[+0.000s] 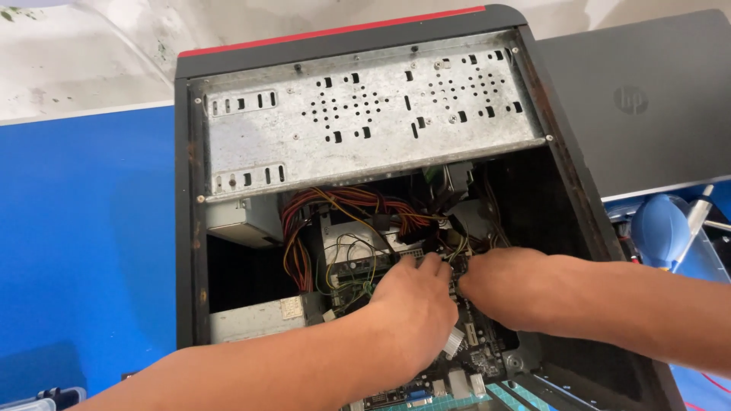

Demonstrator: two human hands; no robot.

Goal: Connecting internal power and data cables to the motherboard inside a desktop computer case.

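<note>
Both hands are deep inside the open computer case [365,114] right now. Left hand [411,304] sits knuckles-up over the motherboard [472,358], fingers curled down and together at the point where the wire bundle [335,221] meets the board; whether they pinch anything I cannot tell, since the fingertips are hidden. Right hand [506,283] comes in from the right side, touching the left at the fingers, its own fingertips tucked under and out of sight, so its grip cannot be told either. Red, yellow and orange wires loop just above the hands. Higher up, a perforated metal drive cage [358,106] spans the case. Outside, a closed grey laptop [647,99] lies to the right, a blue rubber air blower [659,228] near it, all on a blue table [84,243].
</note>
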